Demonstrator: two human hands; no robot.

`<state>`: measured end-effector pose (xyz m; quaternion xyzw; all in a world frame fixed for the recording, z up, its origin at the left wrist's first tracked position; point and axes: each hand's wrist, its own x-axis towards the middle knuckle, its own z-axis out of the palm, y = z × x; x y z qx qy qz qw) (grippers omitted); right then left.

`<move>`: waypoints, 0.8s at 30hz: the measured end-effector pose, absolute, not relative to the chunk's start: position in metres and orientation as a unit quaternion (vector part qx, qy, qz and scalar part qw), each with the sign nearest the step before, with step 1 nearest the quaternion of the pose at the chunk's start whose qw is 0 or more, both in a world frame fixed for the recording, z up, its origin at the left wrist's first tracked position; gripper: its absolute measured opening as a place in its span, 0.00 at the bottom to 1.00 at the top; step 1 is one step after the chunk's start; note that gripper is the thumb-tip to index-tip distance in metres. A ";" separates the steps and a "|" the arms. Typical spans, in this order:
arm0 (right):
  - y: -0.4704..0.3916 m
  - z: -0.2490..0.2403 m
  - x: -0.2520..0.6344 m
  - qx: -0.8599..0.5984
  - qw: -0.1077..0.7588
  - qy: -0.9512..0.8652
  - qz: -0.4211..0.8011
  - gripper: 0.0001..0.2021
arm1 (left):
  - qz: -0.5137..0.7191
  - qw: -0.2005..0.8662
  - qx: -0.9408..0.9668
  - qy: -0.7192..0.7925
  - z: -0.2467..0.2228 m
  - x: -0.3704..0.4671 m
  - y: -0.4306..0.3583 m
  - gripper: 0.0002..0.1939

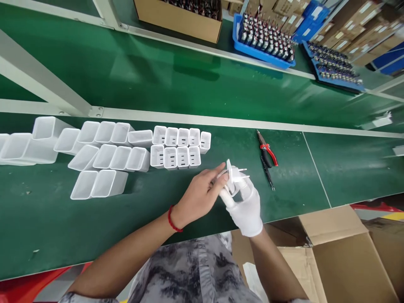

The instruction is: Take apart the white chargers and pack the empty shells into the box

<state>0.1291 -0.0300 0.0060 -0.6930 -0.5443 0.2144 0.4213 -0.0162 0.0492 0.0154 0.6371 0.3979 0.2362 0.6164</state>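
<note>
A white plastic plug with two thin prongs pointing right is held between my hands above the green bench. My left hand is bare, with a red bracelet at the wrist; its thumb and fingers close on the plug's left side. In a white glove, my right hand grips the same piece from below and the right. The fingers partly cover the plug's body. To the left of my hands stand small white housings in two rows, with dark slots visible inside.
Larger white open boxes stand in groups farther left. Red-handled pliers and a black pen-like tool lie right of my hands. A blue tray of parts sits on the upper shelf. An open carton stands below right.
</note>
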 end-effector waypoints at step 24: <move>0.272 0.015 0.171 -0.800 0.121 -0.584 0.065 0.28 | 0.059 0.583 0.749 0.309 -0.040 -0.082 0.010 0.22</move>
